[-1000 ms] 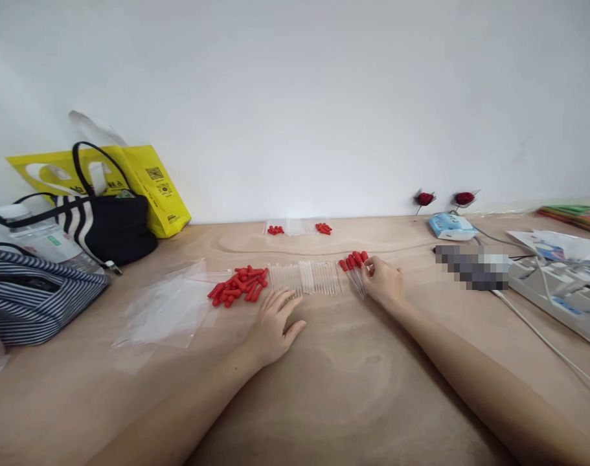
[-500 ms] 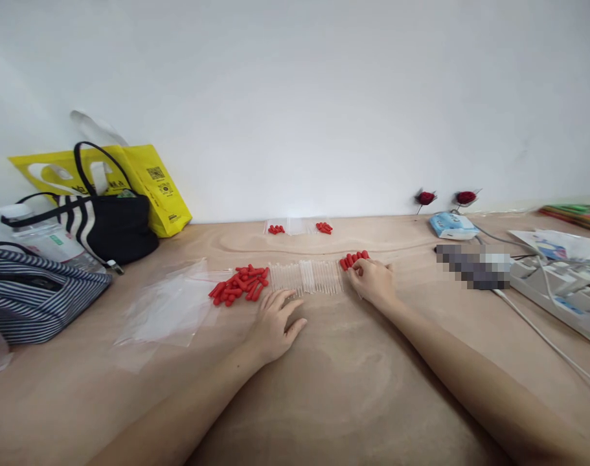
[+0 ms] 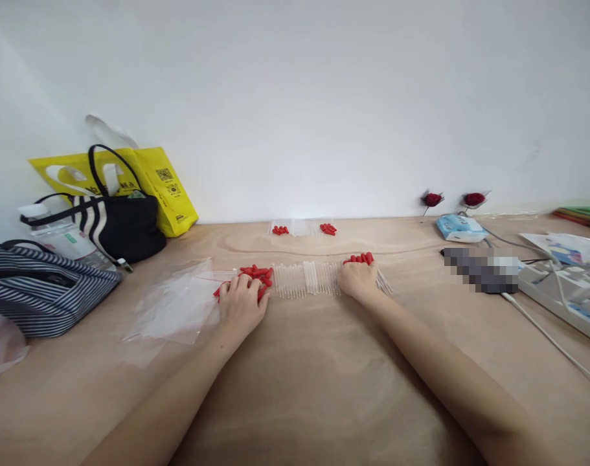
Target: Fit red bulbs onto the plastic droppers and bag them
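My left hand [image 3: 242,304] lies over a pile of red peg-shaped pieces [image 3: 256,272], its fingers a little apart and bent down onto them. The fingertips are partly lost among the pieces. A row of thin clear sticks [image 3: 291,281] stretches between my two hands on the table. At its right end my right hand [image 3: 359,279] is closed, knuckles up, and what its fingers hold is hidden. Several red pieces [image 3: 367,258] show just beyond that hand, and thin sticks [image 3: 384,283] poke out on its right side.
Clear plastic bags [image 3: 171,307] lie left of the red pile. By the wall rests a bag with two red clusters [image 3: 328,229]. Handbags [image 3: 134,230] and a bottle [image 3: 64,236] crowd the left; a tissue pack [image 3: 462,228], cables and a power strip [image 3: 561,298] occupy the right.
My left hand has moved left from the sticks onto the red pile. My right hand has turned and shifted slightly left, uncovering sticks on its right. The view has shifted a little.
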A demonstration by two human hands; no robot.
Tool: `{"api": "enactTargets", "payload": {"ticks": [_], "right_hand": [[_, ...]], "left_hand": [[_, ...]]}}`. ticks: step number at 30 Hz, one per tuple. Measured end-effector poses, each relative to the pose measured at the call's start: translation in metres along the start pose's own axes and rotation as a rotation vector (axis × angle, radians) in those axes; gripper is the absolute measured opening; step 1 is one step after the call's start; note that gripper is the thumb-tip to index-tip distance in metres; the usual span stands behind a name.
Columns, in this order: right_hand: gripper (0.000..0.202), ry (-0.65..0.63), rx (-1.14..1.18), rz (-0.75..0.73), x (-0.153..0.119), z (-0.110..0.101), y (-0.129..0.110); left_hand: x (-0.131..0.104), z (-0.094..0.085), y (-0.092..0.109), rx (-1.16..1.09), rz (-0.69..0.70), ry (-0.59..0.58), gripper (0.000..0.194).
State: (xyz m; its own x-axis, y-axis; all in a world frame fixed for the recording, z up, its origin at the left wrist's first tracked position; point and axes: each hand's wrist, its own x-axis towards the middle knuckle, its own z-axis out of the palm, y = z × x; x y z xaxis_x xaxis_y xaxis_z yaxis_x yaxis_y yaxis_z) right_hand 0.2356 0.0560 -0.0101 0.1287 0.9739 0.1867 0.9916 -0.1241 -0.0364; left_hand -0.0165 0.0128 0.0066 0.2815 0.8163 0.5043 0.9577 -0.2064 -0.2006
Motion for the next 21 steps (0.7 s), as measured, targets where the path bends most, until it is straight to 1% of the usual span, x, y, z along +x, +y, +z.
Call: {"api": "enactTargets", "payload": {"ticks": [4,6,8,10,12,14,17,19,21], "right_hand": [[0.027,0.044,-0.005,-0.022,-0.008,-0.008,-0.001],[0.028,0.102,-0.003,-0.089,-0.017,-0.013,0.002],[0.026,0.188,0.011,-0.235,-0.030,-0.015,0.008],[0.020,0.259,0.044,-0.420,-0.046,-0.014,0.014],[0.016,0.282,0.087,-0.577,-0.063,-0.011,0.021],[0.017,0.293,0.121,-0.693,-0.077,-0.007,0.027],[0.019,0.296,0.169,-0.771,-0.089,-0.006,0.032],[0.018,0.270,0.224,-0.768,-0.092,-0.008,0.034],[0.017,0.223,0.306,-0.752,-0.092,-0.010,0.034]], "left_hand": [[0.001,0.002,0.000,0.031,-0.004,0.007,0.016],[0.002,0.001,-0.001,0.019,0.002,0.018,0.016],[0.002,-0.003,-0.002,-0.019,0.008,0.054,0.015],[0.000,-0.008,0.002,-0.101,0.032,0.110,0.015],[-0.004,-0.014,0.010,-0.250,0.110,0.160,0.014],[-0.009,-0.018,0.023,-0.429,0.230,0.176,0.012],[-0.018,-0.019,0.042,-0.612,0.359,0.121,0.010],[-0.022,-0.016,0.050,-0.690,0.388,0.051,0.009],[-0.024,-0.011,0.053,-0.748,0.388,-0.012,0.008]]}}
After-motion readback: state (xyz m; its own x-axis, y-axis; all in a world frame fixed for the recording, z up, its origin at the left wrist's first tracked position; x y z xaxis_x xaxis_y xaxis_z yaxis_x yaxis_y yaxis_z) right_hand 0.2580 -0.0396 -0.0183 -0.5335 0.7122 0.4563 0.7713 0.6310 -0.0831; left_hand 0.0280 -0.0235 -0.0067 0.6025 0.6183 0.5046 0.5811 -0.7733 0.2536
